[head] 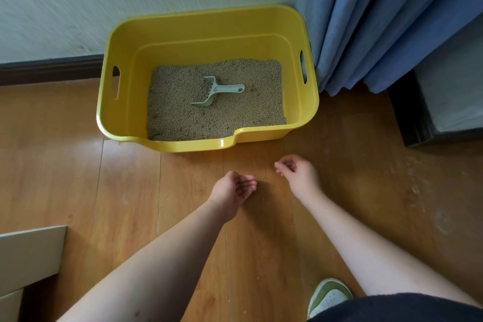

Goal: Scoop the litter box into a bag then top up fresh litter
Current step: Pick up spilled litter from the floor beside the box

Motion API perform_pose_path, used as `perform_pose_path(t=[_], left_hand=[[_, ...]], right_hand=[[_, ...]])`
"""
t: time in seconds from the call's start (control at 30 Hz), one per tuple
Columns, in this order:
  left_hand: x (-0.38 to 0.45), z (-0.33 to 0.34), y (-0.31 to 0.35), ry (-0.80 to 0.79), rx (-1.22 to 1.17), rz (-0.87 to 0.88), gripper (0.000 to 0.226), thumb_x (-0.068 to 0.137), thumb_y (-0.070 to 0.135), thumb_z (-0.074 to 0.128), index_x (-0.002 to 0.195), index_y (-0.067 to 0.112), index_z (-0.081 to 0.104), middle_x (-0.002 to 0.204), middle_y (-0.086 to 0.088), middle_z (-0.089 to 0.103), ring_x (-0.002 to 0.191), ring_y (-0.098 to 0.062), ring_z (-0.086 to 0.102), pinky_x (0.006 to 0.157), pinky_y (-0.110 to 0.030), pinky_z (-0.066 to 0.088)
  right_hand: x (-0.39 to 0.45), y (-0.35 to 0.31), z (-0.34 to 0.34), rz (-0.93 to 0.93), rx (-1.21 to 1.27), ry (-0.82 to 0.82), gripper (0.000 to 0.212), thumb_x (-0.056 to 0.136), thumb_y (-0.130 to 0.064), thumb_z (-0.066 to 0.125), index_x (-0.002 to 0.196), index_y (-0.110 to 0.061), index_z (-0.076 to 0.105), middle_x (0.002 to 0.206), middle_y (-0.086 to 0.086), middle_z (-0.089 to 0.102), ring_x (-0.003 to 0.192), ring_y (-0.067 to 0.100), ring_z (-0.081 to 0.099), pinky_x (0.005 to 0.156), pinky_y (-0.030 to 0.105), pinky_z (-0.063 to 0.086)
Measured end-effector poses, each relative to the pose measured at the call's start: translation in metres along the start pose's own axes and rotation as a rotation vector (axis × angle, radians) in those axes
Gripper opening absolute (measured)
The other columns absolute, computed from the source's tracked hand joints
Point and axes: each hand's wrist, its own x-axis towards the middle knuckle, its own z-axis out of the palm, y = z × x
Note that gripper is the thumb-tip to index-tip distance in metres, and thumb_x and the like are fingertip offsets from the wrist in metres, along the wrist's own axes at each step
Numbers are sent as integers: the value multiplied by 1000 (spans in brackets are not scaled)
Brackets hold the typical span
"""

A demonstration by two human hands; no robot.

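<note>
A yellow plastic litter box (207,78) sits on a wood floor (78,178) against a pale wall, and everything here is placed relative to it. Inside it lies a bed of tan pellet litter (183,118), and on that litter rests a small grey-green scoop (215,91), its handle pointing toward the box's right side. Blue curtains (392,21) hang just to the right of the box.

In front of the box's near rim, two bare hands hover low over the floor. The left hand (236,191) is cupped palm-up with a few dark pellets in its hollow. The right hand (296,171) has its fingers curled together, apparently pinching up stray pellets (269,174) scattered on the floor just before the box.

This looks like tidying spilled litter. To do it well, the cupped palm should sit close beside the picking fingers and stay level, then tip over the box.

No bag or fresh-litter supply is in view. Whether the right fingertips actually hold a pellet is too small to tell. A pale piece of furniture is cut off at the lower left, and one shoe (329,295) shows at the bottom.
</note>
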Motion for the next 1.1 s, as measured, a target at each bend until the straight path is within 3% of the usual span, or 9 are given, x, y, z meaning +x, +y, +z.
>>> perform_pose_path(t=[0.13,0.3,0.4,0.5,0.57,0.7,0.87,1.0,1.1], left_hand=[[2,2,3,-16,-10,11,42,101,16,32,89,-7,65,79,-19,66,76,-24,64,74,-27,57],[3,-3,7,-29,-28,25,42,101,16,32,92,-7,66,81,-19,67,77,-24,64,66,-26,57],[3,-7,8,-24,-29,36,41,100,17,33,92,-7,66,82,-19,66,78,-25,64,67,-27,57],[3,-9,7,-25,-26,40,41,100,16,33,91,-7,66,82,-19,65,77,-24,64,68,-26,56],[2,-10,6,-28,-21,40,40,100,16,33,92,-7,65,83,-19,65,77,-25,63,68,-26,56],[-1,-14,6,-29,-28,45,39,100,16,33,95,-7,65,83,-18,64,77,-24,64,64,-24,58],[-6,-17,5,-39,-21,53,41,100,15,31,94,-7,65,81,-17,65,74,-23,62,68,-24,55],[-7,-16,2,-23,-17,55,39,100,14,33,94,-7,65,82,-18,65,77,-25,63,74,-28,55],[-7,-7,4,-11,-4,20,33,101,16,35,96,-5,60,84,-18,62,77,-25,61,70,-30,55]], right_hand=[[-14,-3,-7,272,738,-144,16,92,1,56,101,-11,62,82,2,69,76,11,63,72,20,52],[-18,-1,-8,430,985,-193,22,96,-1,41,102,-5,62,77,4,58,67,11,52,61,20,44],[-13,-4,2,439,746,-144,24,98,-19,41,83,-11,57,65,-1,39,54,8,33,53,22,27],[-10,-1,8,15,-147,-167,20,93,-35,57,84,-19,64,74,-4,58,66,8,50,61,25,38],[-9,0,15,-187,-465,-223,16,90,-28,64,101,-17,67,100,0,66,88,12,59,74,23,44],[-7,2,26,-274,-580,-242,25,91,-18,62,116,-13,62,119,4,61,106,21,57,88,27,44],[-4,7,33,-251,-611,-173,11,93,-21,59,96,-12,65,101,5,62,95,26,57,76,34,45],[-14,-7,31,-289,-445,-96,7,92,-20,61,91,-15,65,93,0,61,83,21,57,71,31,44],[-26,-31,34,-352,-339,-223,6,91,-20,62,91,-17,67,91,-7,59,79,12,55,73,28,45]])
